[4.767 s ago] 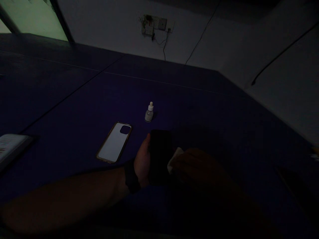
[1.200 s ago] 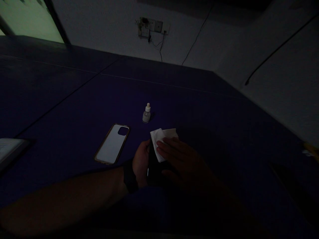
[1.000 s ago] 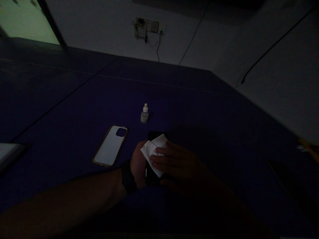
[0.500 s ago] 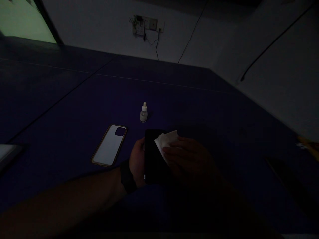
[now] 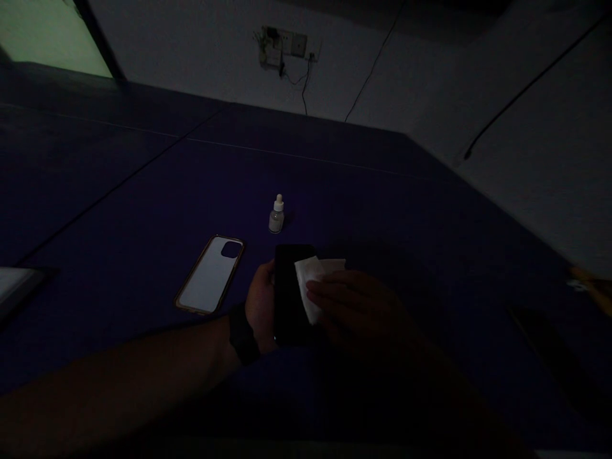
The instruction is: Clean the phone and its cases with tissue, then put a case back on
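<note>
Fingers (image 5: 329,294) of the right hand (image 5: 363,306) are being pressed close together onto a folded white tissue (image 5: 305,271), which is being held against the right part of a black smartphone (image 5: 288,293); the thumb is being swallowed by the gloom. The phone's top edge is being left uncovered, just short of a dropper bottle (image 5: 276,220), and a wide stretch of dark blue surface (image 5: 229,175) is being seen between bottle and wall (image 5: 201,51). Over to the left hand (image 5: 259,306): the phone is being cradled there, fingers being hidden underneath, so their spread cannot be told. The left forearm is being slanted in from the lower left, a black wristwatch (image 5: 243,335) being worn. Now being counted: one phone, one tissue, one bottle standing upright, one phone case (image 5: 205,274) lying flat to the left, one white box (image 5: 16,284) being cut off at the view's left edge.
</note>
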Demonstrator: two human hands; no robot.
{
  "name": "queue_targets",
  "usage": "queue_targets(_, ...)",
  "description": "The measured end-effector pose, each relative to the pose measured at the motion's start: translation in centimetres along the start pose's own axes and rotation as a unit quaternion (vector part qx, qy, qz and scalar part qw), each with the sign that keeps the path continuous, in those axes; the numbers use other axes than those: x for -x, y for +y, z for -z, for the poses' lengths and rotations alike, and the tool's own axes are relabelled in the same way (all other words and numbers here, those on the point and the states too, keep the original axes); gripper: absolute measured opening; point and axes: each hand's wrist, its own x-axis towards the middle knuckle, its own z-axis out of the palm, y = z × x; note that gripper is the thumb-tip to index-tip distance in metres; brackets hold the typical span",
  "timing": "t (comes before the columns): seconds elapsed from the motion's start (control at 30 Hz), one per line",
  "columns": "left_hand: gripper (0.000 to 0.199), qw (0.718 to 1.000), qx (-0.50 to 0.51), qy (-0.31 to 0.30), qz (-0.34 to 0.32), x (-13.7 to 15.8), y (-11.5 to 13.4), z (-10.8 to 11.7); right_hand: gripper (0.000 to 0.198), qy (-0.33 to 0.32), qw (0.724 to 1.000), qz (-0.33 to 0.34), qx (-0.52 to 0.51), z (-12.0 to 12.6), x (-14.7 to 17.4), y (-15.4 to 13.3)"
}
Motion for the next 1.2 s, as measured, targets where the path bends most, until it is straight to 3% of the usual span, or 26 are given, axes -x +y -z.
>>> queue_targets(0.1, 0.045, 1.000, -0.003, 0.006, -0.001, 0.1, 0.0, 0.1, 0.021, -0.002, 1.000, 0.005, 0.005, 0.2, -0.2, -0.2)
queue_targets(0.23, 0.046, 0.998, -0.053, 0.021, 0.014, 0.6, 0.0, -0.2, 0.019, -0.033, 0.995, 0.043, -0.084, 0.4, -0.5, -1.0)
queue_targets(0.4, 0.056, 0.998, -0.043, 0.054, 0.004, 0.6, 0.2, -0.5, 0.015, -0.024, 0.997, 0.029, -0.071, 0.6, -0.3, -0.8)
queue_targets(0.57, 0.058, 0.999, -0.028, 0.003, 0.021, 0.3, 0.3, -0.2, 0.018, -0.023, 0.995, 0.044, -0.089, 0.7, -0.4, -0.8)
queue_targets(0.7, 0.059, 0.999, -0.030, 0.028, 0.007, 0.3, 0.5, 0.2, 0.019, -0.032, 0.993, 0.050, -0.101, 0.4, -0.5, -1.4)
queue_targets(0.87, 0.056, 0.992, -0.005, -0.038, 0.120, 0.6, 0.6, 0.6, 0.028, -0.072, 0.990, 0.059, -0.103, -0.4, -0.3, -1.6)
queue_targets(1.03, 0.058, 0.997, -0.017, -0.004, 0.070, 0.6, 0.7, 0.8, 0.026, -0.042, 0.989, 0.082, -0.111, -1.3, -0.3, -1.5)
queue_targets(1.2, 0.057, 0.995, -0.019, -0.029, 0.093, 0.9, 0.8, 1.1, 0.024, -0.054, 0.986, 0.102, -0.122, -1.8, -0.7, -2.1)
